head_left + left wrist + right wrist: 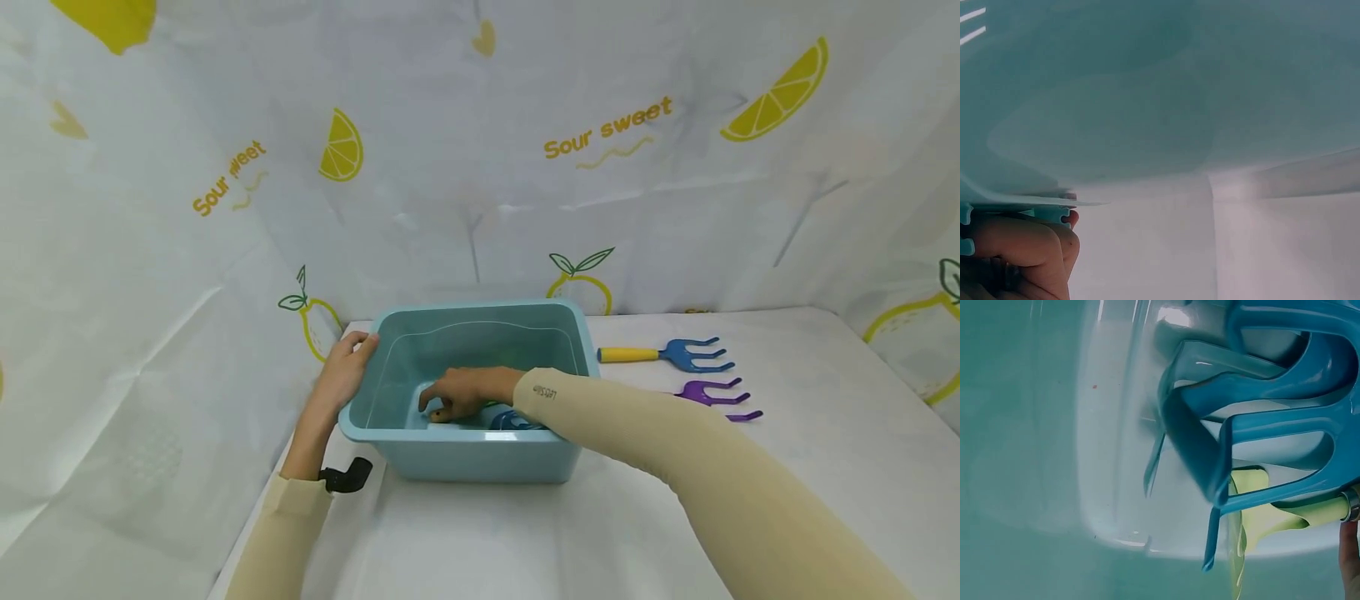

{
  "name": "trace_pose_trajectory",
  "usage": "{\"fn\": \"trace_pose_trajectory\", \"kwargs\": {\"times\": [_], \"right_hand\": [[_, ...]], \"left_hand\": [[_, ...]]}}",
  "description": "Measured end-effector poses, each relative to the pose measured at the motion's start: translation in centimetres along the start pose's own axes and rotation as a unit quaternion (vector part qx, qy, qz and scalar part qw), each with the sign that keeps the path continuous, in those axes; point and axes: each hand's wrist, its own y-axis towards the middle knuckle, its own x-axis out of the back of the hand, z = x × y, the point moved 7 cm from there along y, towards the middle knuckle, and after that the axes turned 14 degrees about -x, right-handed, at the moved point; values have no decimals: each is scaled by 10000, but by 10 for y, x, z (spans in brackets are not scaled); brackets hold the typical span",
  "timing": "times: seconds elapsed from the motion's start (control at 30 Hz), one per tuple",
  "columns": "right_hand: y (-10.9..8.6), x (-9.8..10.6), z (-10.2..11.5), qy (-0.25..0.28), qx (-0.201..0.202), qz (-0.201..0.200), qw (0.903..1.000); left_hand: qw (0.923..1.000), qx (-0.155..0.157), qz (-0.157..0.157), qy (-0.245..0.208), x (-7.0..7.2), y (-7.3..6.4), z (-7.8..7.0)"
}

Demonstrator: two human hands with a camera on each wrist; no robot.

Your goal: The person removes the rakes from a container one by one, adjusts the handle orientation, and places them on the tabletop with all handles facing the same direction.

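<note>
A light teal plastic tub stands on the white table. My left hand grips its left rim; curled fingers show at the tub's edge in the left wrist view. My right hand is down inside the tub, over a light-brown handle end. Below my right wrist lie a blue hand rake with bent tines and a yellow-green garden tool. One fingertip is right at the yellow-green tool's metal collar. I cannot tell whether the right fingers close round a handle.
Right of the tub lie a blue hand rake with a yellow handle and a purple hand rake, its handle hidden by my right sleeve. A white lemon-print sheet hangs close behind the tub and along the left side.
</note>
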Motion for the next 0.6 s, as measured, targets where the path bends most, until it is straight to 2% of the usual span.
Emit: {"fn": "trace_pose_trajectory", "kwargs": {"times": [0.27,0.6], "right_hand": [[-3,4,0,-50,-16,35,10000],[1,13,2,21,78,-225,9997]], "left_hand": [[10000,53,29,-24,-1,-2,0],[10000,67,-24,-44,0,-1,0]]}}
